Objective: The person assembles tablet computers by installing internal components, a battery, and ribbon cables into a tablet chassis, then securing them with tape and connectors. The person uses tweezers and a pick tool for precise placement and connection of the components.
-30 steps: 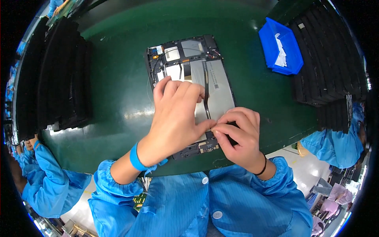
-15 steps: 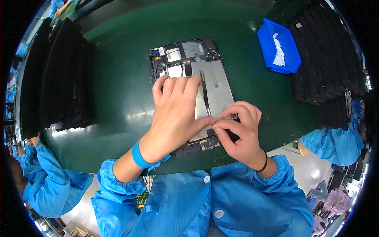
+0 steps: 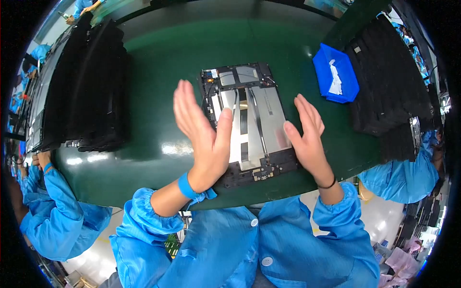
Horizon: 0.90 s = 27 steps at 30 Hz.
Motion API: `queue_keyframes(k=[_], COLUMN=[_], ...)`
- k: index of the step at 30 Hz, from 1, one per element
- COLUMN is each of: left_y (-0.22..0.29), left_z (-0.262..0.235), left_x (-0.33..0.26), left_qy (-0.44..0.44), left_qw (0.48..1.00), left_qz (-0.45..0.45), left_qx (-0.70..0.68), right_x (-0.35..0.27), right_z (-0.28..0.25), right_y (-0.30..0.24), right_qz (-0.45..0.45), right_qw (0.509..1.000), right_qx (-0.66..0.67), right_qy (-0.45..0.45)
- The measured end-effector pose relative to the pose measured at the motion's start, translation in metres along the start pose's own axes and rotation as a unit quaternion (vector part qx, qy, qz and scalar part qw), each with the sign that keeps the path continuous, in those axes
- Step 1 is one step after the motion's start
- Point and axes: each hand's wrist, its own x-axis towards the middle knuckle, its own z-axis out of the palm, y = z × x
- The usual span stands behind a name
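Note:
An opened tablet (image 3: 281, 127) lies on the green table in front of me, its silvery plates, dark frame and circuit parts exposed. A dark ribbon cable (image 3: 260, 128) runs down its middle to a small circuit board (image 3: 263, 173) at the near end. My left hand (image 3: 205, 144) is open by the tablet's left edge, palm turned inward, its thumb covering part of the tablet. My right hand (image 3: 310, 144), also open and holding nothing, hovers at the right edge with the fingers raised. Whether either hand touches the frame, I cannot tell.
Stacks of black trays rise at the left (image 3: 103, 91) and at the right (image 3: 384, 86). A blue bin (image 3: 353, 79) with white slips stands by the right stack. Blue-sleeved co-workers sit at the left (image 3: 62, 211) and the right (image 3: 398, 177) beyond the table (image 3: 158, 173).
Both hands have let go at the near end of the tablet and spread apart to its sides, opening. The ribbon cable now lies down to the small board.

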Motion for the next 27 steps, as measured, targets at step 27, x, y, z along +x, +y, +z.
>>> queue_keyframes(k=[27], left_y=[-0.102], left_z=[0.065], left_x=[0.024], left_qy=[-0.134], left_qw=[0.768], left_qz=[-0.241], left_qx=[-0.578], right_x=[0.161], right_z=[0.063], right_y=[-0.356], right_qz=[0.006], right_qw=[0.676], right_qx=[0.727], right_qy=[-0.12])
